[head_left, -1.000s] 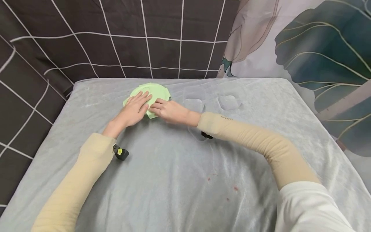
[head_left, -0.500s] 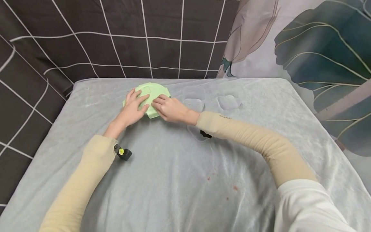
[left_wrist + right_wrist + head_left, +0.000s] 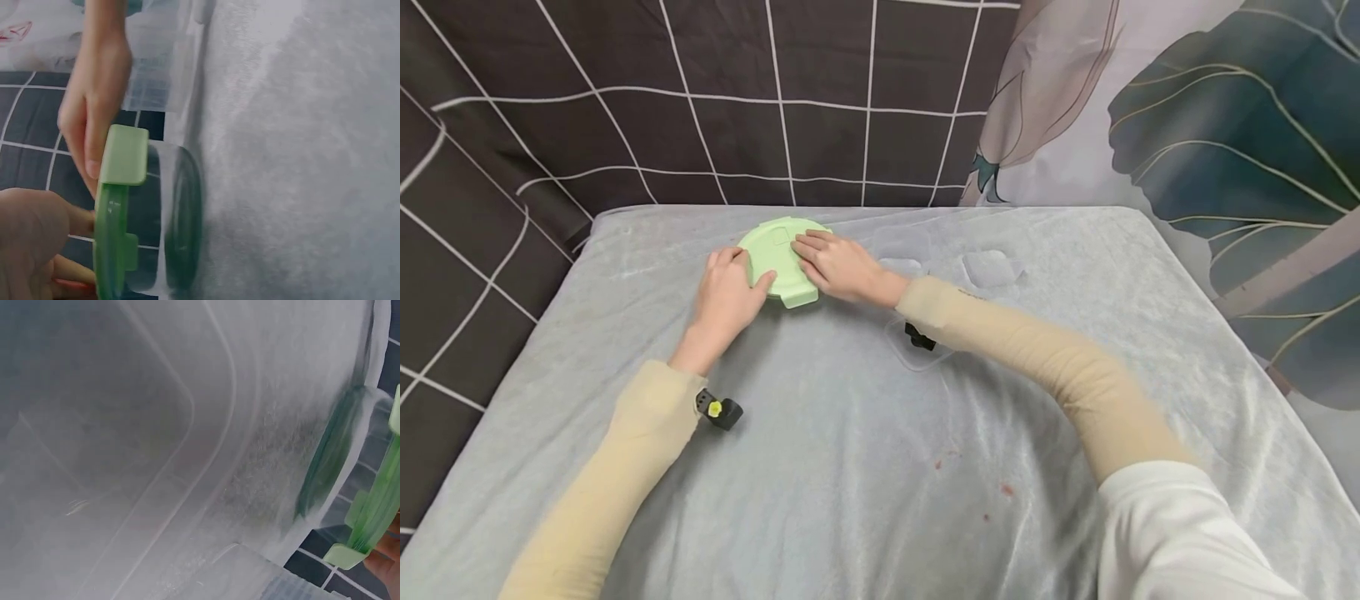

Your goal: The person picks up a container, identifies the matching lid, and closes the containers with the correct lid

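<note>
A round glass food container with a light green lid [image 3: 767,258] stands near the far edge of the table. Its clear body [image 3: 181,219] shows below the lid in the left wrist view, where a front clip [image 3: 125,156] hangs down. My left hand [image 3: 721,296] grips the lid's left edge, thumb on the near rim and fingers bent over the side, their tips partly hidden. Across the right part of the lid lies my right hand [image 3: 846,271], its fingers nearly straight and touching the top. Only a bit of the right hand's fingers [image 3: 384,556] shows in the right wrist view.
Clear plastic pieces lie right of the container: one [image 3: 901,246] behind my right wrist, another [image 3: 988,268] farther right, a third [image 3: 917,354] under the wrist camera. Grey cloth [image 3: 820,467] with small red marks covers the table. Dark checked fabric [image 3: 827,142] hangs behind.
My left hand has slid from the lid's top to its left edge. The right hand has moved from the near rim up onto the lid, uncovering the front clip.
</note>
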`<state>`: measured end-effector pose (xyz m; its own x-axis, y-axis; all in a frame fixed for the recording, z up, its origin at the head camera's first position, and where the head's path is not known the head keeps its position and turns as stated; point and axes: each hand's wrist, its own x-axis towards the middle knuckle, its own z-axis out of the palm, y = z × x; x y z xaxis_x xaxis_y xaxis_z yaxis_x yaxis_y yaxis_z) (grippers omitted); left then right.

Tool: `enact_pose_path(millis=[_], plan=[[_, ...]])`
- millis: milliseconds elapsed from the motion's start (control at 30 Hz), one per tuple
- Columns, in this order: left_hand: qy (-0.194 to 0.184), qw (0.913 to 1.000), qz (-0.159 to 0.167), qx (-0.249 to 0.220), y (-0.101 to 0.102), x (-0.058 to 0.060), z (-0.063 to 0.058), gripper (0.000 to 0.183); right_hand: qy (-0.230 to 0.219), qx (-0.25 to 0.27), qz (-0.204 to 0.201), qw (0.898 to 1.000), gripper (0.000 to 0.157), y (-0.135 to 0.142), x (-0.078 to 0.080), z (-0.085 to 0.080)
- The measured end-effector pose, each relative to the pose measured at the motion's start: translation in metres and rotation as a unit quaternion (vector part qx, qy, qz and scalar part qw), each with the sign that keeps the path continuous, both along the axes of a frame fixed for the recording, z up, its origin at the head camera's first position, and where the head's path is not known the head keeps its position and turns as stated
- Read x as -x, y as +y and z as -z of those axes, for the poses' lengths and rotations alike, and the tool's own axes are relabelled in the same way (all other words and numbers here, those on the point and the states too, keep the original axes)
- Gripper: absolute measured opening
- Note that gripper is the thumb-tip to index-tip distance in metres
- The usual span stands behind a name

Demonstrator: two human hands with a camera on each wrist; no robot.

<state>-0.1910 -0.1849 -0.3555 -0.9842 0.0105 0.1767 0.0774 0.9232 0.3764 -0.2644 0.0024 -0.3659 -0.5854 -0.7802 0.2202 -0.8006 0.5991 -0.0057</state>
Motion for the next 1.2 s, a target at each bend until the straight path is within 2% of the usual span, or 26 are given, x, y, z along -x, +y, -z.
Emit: enact_pose_path(millis=[167, 433, 633, 967, 1200], plan=[[-0.014, 0.9994, -0.03, -0.001, -0.004, 0.001, -0.008, 0.058, -0.011, 0.001, 0.003, 1.0, 0.048, -0.003, 0.007, -0.001], [-0.099, 0.9909, -0.088, 0.021, -0.007, 0.005, -0.016, 0.061, -0.031, -0.02, 0.018, 0.999, 0.052, -0.005, 0.013, 0.0], [-0.137, 0.9827, -0.117, 0.046, -0.009, 0.009, -0.02, 0.062, -0.032, -0.023, 0.015, 0.999, 0.053, -0.006, 0.015, 0.001], [-0.153, 0.9809, -0.119, 0.025, -0.01, 0.014, -0.02, 0.061, -0.065, -0.054, 0.017, 0.996, 0.057, -0.007, 0.016, 0.003], [-0.146, 0.9829, -0.111, -0.02, -0.013, 0.015, -0.018, 0.053, -0.083, -0.071, 0.023, 0.994, 0.058, -0.007, 0.016, 0.004]])
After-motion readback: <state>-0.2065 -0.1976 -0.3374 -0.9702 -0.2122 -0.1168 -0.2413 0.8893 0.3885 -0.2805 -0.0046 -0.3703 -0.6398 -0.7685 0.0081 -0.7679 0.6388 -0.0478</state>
